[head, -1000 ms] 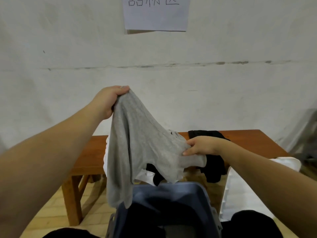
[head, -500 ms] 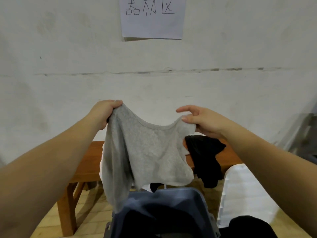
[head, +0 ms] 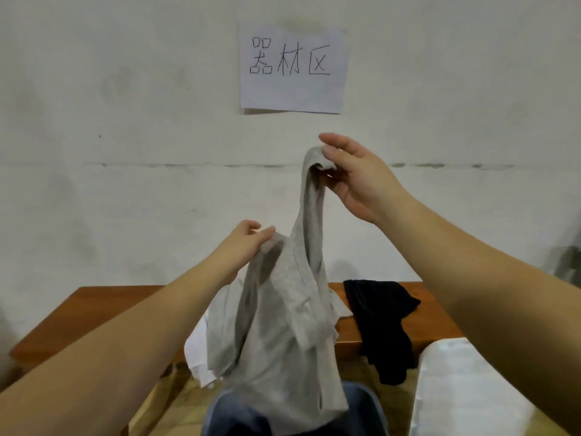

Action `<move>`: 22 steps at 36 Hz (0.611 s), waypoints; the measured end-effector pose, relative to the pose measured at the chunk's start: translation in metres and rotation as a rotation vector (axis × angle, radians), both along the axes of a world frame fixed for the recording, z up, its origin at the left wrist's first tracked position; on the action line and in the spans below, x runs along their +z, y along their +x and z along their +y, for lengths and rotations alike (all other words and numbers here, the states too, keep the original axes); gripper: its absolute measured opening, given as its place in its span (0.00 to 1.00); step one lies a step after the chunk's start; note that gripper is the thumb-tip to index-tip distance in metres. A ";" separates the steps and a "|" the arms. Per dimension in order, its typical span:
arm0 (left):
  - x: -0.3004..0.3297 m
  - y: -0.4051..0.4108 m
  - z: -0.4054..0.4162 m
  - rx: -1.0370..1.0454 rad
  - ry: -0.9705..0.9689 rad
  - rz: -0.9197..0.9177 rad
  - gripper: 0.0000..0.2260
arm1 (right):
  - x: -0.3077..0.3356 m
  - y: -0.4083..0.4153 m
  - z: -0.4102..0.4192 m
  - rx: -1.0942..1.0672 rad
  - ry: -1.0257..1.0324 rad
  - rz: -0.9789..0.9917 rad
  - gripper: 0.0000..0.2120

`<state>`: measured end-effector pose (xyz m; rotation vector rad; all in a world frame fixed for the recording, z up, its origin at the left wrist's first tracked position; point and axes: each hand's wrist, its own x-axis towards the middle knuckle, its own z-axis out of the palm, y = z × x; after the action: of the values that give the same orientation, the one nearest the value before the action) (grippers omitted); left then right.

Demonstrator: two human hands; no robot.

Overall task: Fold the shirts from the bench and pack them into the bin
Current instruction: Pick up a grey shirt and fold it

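The grey shirt [head: 276, 325] hangs lengthwise between hands: right hand [head: 355, 180] pinches its top high, left hand [head: 248, 243] grips lower-left, seemingly a shoulder.

arms: bare to elbow | sleeves: none visible | hands: ungloved

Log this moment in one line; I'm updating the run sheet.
phase: unfolding | right hand: pinches gray shirt high | left hand: grips it lower | bin: below
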<state>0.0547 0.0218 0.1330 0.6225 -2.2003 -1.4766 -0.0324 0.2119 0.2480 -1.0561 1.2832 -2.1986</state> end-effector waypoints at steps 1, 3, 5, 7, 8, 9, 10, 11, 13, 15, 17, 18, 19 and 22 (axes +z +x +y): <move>0.000 0.005 0.004 0.053 -0.039 0.023 0.20 | 0.004 -0.001 -0.002 -0.007 -0.015 -0.001 0.09; -0.001 0.016 0.011 0.117 0.004 0.060 0.23 | 0.009 -0.002 -0.005 -0.021 -0.035 -0.007 0.09; -0.002 0.027 0.017 0.096 0.171 0.035 0.28 | 0.011 -0.004 -0.010 -0.036 -0.038 -0.001 0.09; -0.006 0.038 0.022 0.019 0.320 -0.038 0.34 | 0.013 -0.005 -0.014 -0.053 -0.034 0.007 0.08; -0.010 0.040 0.021 -0.038 0.397 -0.049 0.38 | 0.013 -0.006 -0.016 -0.061 -0.034 0.009 0.08; -0.012 0.043 0.022 -0.099 0.476 -0.044 0.40 | 0.013 -0.006 -0.018 -0.070 -0.034 0.010 0.08; -0.014 0.046 0.024 -0.169 0.531 -0.033 0.40 | 0.013 -0.007 -0.020 -0.079 -0.035 0.010 0.08; -0.014 0.049 0.027 -0.233 0.561 -0.004 0.37 | 0.013 -0.007 -0.021 -0.088 -0.035 0.009 0.08; -0.012 0.053 0.036 -0.310 0.553 0.098 0.26 | 0.011 -0.009 -0.022 -0.108 -0.035 0.009 0.08; -0.010 0.056 0.039 -0.357 0.541 0.193 0.21 | 0.010 -0.012 -0.020 -0.130 -0.034 0.006 0.08; -0.004 0.057 0.040 -0.366 0.573 0.276 0.21 | 0.010 -0.017 -0.016 -0.167 -0.038 -0.006 0.08; 0.000 0.056 0.039 -0.326 0.652 0.326 0.20 | 0.010 -0.019 -0.013 -0.189 -0.043 -0.014 0.07; 0.006 0.056 0.038 -0.270 0.740 0.386 0.19 | 0.010 -0.022 -0.009 -0.211 -0.046 -0.022 0.07; 0.028 0.055 0.028 -0.167 0.828 0.539 0.17 | 0.006 -0.033 0.004 -0.277 -0.036 -0.062 0.07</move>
<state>0.1099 0.0503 0.1605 0.2132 -1.2135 -2.3176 -0.0653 0.2159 0.2542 -0.8582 1.4409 -2.4439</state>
